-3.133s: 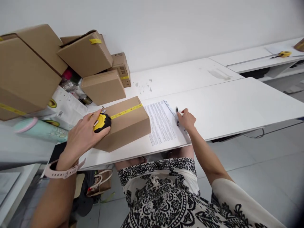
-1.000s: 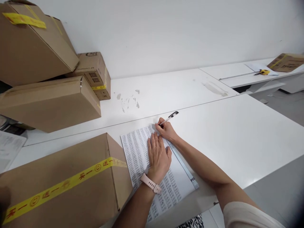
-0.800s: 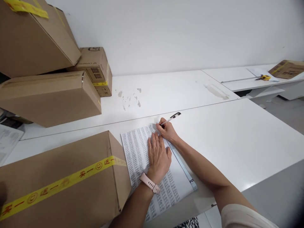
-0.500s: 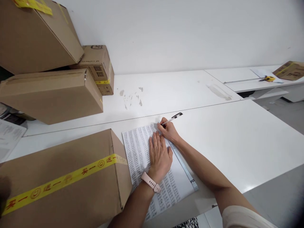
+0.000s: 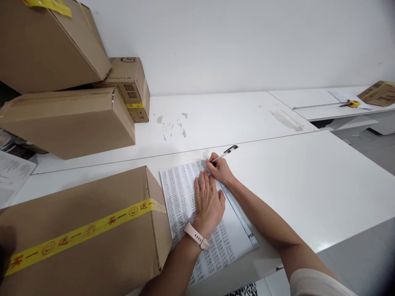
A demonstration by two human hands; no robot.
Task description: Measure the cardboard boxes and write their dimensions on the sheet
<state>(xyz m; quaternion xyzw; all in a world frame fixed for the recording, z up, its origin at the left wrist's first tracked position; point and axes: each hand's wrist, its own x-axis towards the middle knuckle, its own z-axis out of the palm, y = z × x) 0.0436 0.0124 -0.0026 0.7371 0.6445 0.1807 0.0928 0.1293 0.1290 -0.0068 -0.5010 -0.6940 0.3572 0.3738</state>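
A sheet of paper (image 5: 179, 197) covered in columns of handwritten characters lies on the white table, over another sheet or pad with a pale blue edge. My left hand (image 5: 208, 201), with a pale pink band at the wrist, rests flat on it, fingers stretched out. At the paper's upper right, my right hand (image 5: 218, 167) is closed round a pen (image 5: 226, 152) with a clear barrel and black end, tilted up to the right. The pen's tip is hidden behind the fingers, so I cannot see whether it touches the paper.
A large carton (image 5: 83, 230) with yellow tape stands close to the paper's left side. More cartons (image 5: 70, 119) are stacked behind it against the wall. On the far right table (image 5: 314, 96) lie a yellow tape measure (image 5: 352, 103), drawn out, and a small carton (image 5: 378, 93).
The view has shifted very slightly. Both hands, the pen and the paper keep nearly the same places.
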